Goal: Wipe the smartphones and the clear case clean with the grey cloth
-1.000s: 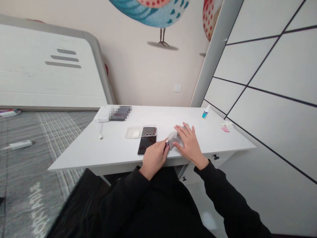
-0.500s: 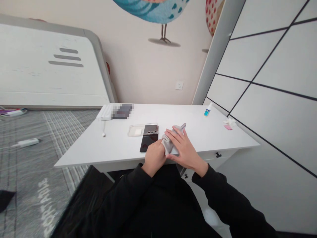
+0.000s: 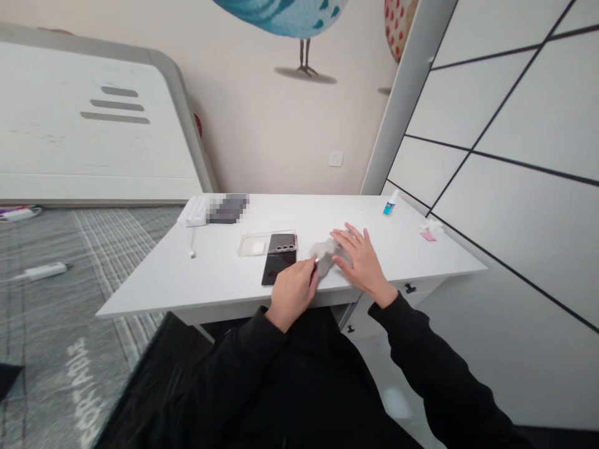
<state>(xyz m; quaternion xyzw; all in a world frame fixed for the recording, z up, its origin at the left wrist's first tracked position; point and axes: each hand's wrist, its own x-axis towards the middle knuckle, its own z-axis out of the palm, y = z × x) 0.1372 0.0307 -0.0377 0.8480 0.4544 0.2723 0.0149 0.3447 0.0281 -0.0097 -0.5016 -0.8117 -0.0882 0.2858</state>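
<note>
A crumpled light grey cloth (image 3: 326, 262), partly blurred, lies at the front of the white desk between my hands. My left hand (image 3: 294, 292) is closed at the cloth's left edge; a small dark, shiny spot shows by its fingertips, too small to name. My right hand (image 3: 361, 260) is over the cloth's right part, fingers spread and stretched out. Just left of the cloth lies a black phone (image 3: 279, 265), its camera lenses facing up. The phone's top end overlaps a clear phone case (image 3: 248, 244).
A white power strip (image 3: 194, 212) with a cable stands at the desk's back left, beside a pixelated dark object (image 3: 229, 209). At the right are a small blue-and-white bottle (image 3: 390, 204), a pink slip (image 3: 427, 237) and crumpled white tissue (image 3: 433, 226). Wardrobe panels (image 3: 505, 249) border the right side.
My right hand has lifted and slid right and slightly away from my left hand, its fingers more spread. The cloth has shifted and blurred. The view has moved slightly.
</note>
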